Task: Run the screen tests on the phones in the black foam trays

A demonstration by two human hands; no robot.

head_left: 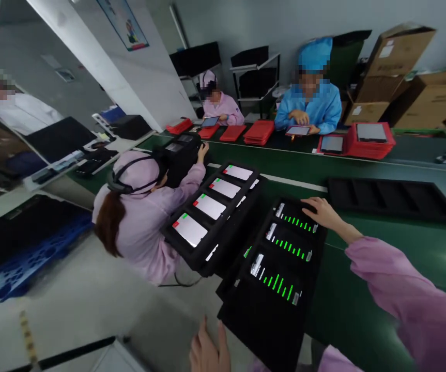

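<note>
My right hand (321,211) reaches out in a pink sleeve and rests on the far corner of a black foam tray (246,315); its fingers curl over the tray's edge. The tray holds three dark panels with green tabs (285,247). My left hand (207,351) is at the bottom edge, beside the near corner of the same tray, with a finger and thumb pointing up; whether it touches the tray is unclear. The tray lies half on the green conveyor belt (381,268).
A second black tray (203,261) with several white panels sits to the left, beside a seated person in pink (145,222). An empty black slotted tray (393,199) lies on the belt at right. Two people work across the belt among red trays (259,132). Cardboard boxes (420,88) stand behind.
</note>
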